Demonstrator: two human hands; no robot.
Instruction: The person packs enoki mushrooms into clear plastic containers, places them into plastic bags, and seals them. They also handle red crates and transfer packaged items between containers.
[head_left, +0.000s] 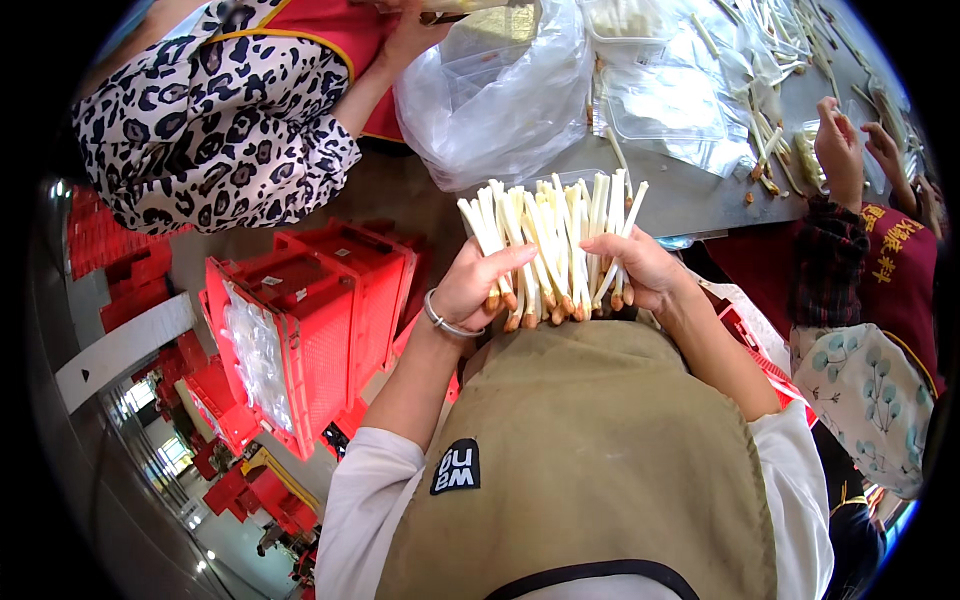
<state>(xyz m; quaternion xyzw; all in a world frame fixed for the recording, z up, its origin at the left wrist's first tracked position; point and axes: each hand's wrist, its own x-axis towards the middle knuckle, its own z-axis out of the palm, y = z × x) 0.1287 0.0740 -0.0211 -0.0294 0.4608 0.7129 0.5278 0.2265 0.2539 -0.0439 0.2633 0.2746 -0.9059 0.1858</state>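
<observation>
Close in front of my apron, both hands hold a broad bunch of pale stalks, slender and whitish with brown lower ends. They look like long-stemmed mushrooms or shoots, but I cannot tell the exact kind. My left hand, with a bangle at its wrist, grips the left side, thumb across the front. On the right side, my right hand closes round the stalks, its thumb also in front. The upper ends fan out unevenly near the table edge. Fingers behind the bunch are hidden.
A grey table bears a large clear plastic bag, clear trays and scattered stalks. Red crates are stacked at the left. A person in a leopard-print sleeve stands far left; another person's hand is at the right.
</observation>
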